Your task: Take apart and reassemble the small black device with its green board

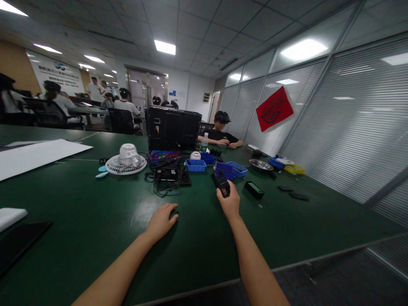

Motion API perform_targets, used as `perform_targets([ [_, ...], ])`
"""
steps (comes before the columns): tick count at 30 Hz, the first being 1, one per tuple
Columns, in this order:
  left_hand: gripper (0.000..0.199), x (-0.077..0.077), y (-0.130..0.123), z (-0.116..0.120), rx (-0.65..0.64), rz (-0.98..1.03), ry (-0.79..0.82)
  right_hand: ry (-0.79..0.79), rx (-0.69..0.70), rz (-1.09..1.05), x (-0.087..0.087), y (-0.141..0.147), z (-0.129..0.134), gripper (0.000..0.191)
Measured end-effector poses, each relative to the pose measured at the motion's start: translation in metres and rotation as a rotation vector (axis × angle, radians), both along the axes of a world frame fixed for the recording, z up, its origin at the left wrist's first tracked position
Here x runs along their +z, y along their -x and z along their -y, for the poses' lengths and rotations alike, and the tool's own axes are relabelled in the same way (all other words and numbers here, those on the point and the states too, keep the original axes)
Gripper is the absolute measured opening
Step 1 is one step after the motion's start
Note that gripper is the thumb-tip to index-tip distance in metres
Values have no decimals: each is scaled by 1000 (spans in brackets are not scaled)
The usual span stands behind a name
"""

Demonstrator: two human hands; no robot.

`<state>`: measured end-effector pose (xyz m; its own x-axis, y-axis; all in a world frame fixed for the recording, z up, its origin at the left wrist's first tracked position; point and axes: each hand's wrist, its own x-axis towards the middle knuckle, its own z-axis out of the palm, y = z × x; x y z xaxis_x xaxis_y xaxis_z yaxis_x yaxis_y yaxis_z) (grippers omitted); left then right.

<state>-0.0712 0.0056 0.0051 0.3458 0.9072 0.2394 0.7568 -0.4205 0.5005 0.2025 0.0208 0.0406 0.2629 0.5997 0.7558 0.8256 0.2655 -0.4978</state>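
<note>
My right hand (230, 202) is closed round a black boxy handheld device (222, 184), tilted up over the green tabletop (197, 238). I cannot make out its exact kind. Just beyond it stand a dark blue bin (225, 171) and a blue tray (237, 169). To the right of that hand lies a black box with a green display-like top (254, 189). My left hand (162, 221) rests on the table with nothing in it, thumb and fingers apart. Past it are a black power adapter (167, 173) and tangled cables.
A white fan part (126, 163) sits at the left, near a large white sheet (38, 154). Behind the cables rises a big black panel (174, 127). A metal dish (261, 165) and a yellow tray (295, 169) are at the right. Another person (221, 134) sits across.
</note>
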Motion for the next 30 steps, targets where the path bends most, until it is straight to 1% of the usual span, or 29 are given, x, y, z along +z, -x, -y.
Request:
perform_targets([
  [2,35,-1,0,0,-3,2,-5,108,52,22,-4,8,-2,48],
  [3,35,-1,0,0,-6,4,-7,170,53,38,-6,12,-3,49],
  [7,35,0,1,0,-11,0,-1,432,-52,191,-13,21,-4,53],
  [9,35,1,1,1,-12,-7,9,514,-114,306,-13,23,-3,50],
  [12,35,4,0,2,-9,-11,16,537,-170,472,-10,24,0,40],
  [15,35,5,0,3,-15,-13,8,501,-173,596,-6,28,4,32],
  [18,35,5,0,3,-17,-16,2,484,-140,690,-5,37,8,29],
  [21,35,3,0,2,-18,-15,-5,509,-63,757,-6,48,11,21],
  [24,35,2,0,2,-18,-13,-8,476,25,738,-6,53,12,20],
  [26,35,2,0,1,-14,-18,-3,407,22,637,-4,46,10,25],
  [27,35,2,0,1,-11,-21,1,381,-14,559,-2,39,9,28],
  [28,34,3,0,2,-10,-24,5,369,-79,464,1,29,7,31],
  [30,34,3,0,2,-11,-26,9,408,-238,274,4,6,3,36],
])
